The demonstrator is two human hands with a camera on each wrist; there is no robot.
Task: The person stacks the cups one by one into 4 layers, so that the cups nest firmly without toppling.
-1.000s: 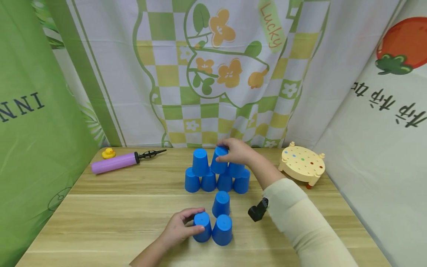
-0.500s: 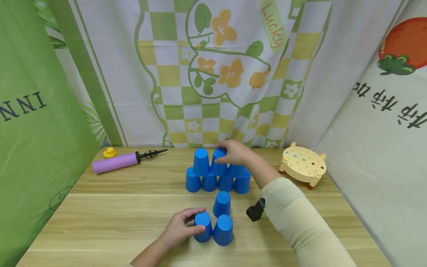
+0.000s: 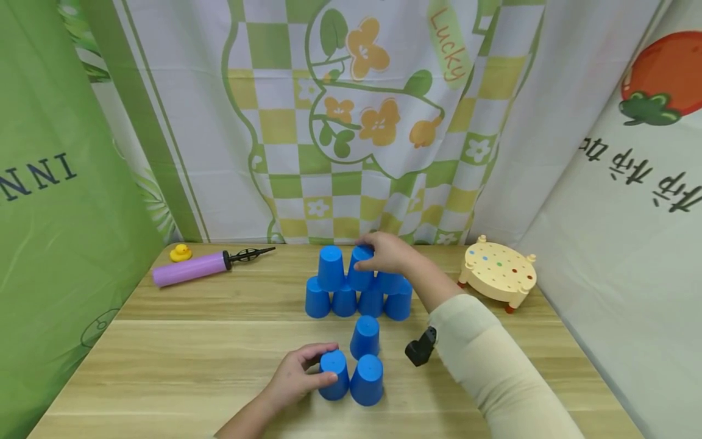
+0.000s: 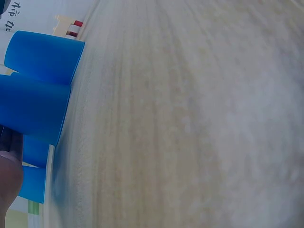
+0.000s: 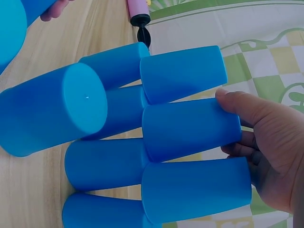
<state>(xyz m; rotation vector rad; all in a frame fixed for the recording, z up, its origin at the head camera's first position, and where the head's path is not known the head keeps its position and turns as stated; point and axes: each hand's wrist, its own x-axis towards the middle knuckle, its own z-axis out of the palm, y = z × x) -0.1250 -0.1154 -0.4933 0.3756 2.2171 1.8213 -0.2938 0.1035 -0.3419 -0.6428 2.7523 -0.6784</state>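
Blue plastic cups stand upside down on the wooden table. At the back, a bottom row of several cups [image 3: 317, 299] carries three more. My right hand [image 3: 388, 251] grips the middle upper cup [image 5: 190, 128] near its top, thumb on the near side; the cup sits across two lower ones. Upper cups [image 3: 331, 268] [image 5: 197, 190] flank it on both sides. Nearer the front, my left hand [image 3: 298, 373] holds a cup [image 3: 333, 376] standing on the table, thumb and fingers around it. Beside that cup is another cup [image 3: 367, 380], with a third cup [image 3: 365, 337] just behind.
A purple hand pump [image 3: 192, 269] and a yellow rubber duck [image 3: 180, 253] lie at the back left. A cream pegged stand with short legs [image 3: 498, 270] is at the back right. The black wrist camera [image 3: 421, 346] hangs below my right sleeve. A patterned curtain [image 3: 351, 201] borders the table's back.
My right hand has shifted slightly left and down with the middle upper cup, which now stands straighter on the lower row. My left hand stays on its cup.
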